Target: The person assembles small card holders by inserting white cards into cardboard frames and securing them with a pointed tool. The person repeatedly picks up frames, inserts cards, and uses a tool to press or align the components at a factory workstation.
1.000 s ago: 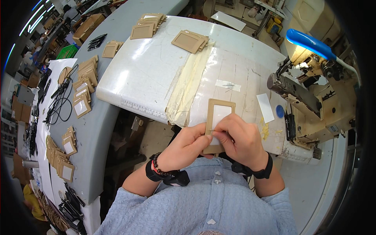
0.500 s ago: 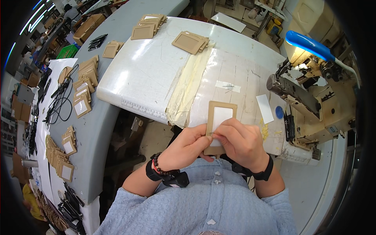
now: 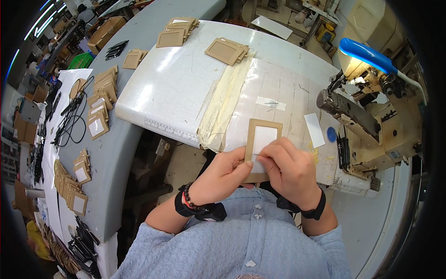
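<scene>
A tan card holder (image 3: 251,139) with a white panel (image 3: 265,135) in its window lies at the near edge of the worktable, its long side pointing away from me. My left hand (image 3: 218,173) grips its near left side, thumb on top and fingers underneath. Over the panel, my right hand (image 3: 296,173) has thumb and forefinger pinched together close to the left thumb. Whether anything thin sits in that pinch is too small to tell. The right hand covers the holder's right near part.
A sewing machine (image 3: 350,114) with a blue lamp (image 3: 367,55) stands at right. Near it lie a white card (image 3: 314,130), a blue disc (image 3: 331,134) and black snips (image 3: 343,151). Tan holders are stacked at the far edge (image 3: 224,50) and on the grey left table (image 3: 121,176).
My right hand's pinch has shifted slightly right, away from the left thumb, which now shows more plainly on the frame. The left hand keeps its hold.
</scene>
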Demonstrator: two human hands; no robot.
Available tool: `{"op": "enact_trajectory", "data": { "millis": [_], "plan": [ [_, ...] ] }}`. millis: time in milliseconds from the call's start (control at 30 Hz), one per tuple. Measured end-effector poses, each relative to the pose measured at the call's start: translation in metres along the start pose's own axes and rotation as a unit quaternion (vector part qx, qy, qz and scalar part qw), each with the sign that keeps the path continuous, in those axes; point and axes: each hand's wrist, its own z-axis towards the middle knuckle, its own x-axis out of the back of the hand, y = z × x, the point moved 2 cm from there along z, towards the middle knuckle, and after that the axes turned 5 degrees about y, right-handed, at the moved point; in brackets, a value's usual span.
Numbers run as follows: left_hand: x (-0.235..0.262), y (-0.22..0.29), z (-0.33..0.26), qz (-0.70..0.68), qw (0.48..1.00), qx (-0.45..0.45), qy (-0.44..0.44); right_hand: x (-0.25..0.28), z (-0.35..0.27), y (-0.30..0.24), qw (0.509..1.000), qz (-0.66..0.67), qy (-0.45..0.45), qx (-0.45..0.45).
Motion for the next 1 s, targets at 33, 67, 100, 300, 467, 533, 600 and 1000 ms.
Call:
{"op": "enact_trajectory", "data": {
  "millis": [33, 67, 100, 300, 467, 533, 600, 1000],
  "plan": [
    [0.000, 0.000, 0.000, 0.003, 1.000, -0.007, 0.005, 0.000, 0.000, -0.001, 1.000, 0.000, -0.001, 0.001],
    [-0.001, 0.000, 0.000, 0.006, 1.000, -0.008, 0.007, -0.001, 0.000, -0.001, 1.000, 0.000, -0.003, 0.002],
    [-0.001, 0.000, 0.000, 0.010, 1.000, -0.009, 0.008, -0.002, 0.000, -0.002, 1.000, 0.002, -0.002, 0.002],
    [-0.002, 0.004, 0.000, 0.018, 1.000, -0.006, 0.015, -0.003, 0.000, -0.003, 1.000, 0.005, 0.007, -0.001],
    [-0.003, 0.006, -0.002, 0.017, 1.000, -0.007, 0.016, -0.004, -0.001, -0.002, 1.000, 0.003, 0.007, -0.006],
    [-0.002, 0.006, -0.001, 0.015, 1.000, -0.008, 0.015, -0.003, -0.001, -0.002, 1.000, -0.001, 0.005, -0.006],
    [-0.002, 0.005, -0.001, 0.016, 1.000, -0.010, 0.015, -0.003, -0.001, -0.003, 1.000, -0.002, 0.003, -0.005],
    [-0.002, 0.003, 0.000, -0.019, 1.000, -0.004, 0.005, -0.012, -0.005, 0.002, 0.993, 0.101, 0.030, -0.062]
  ]
}}
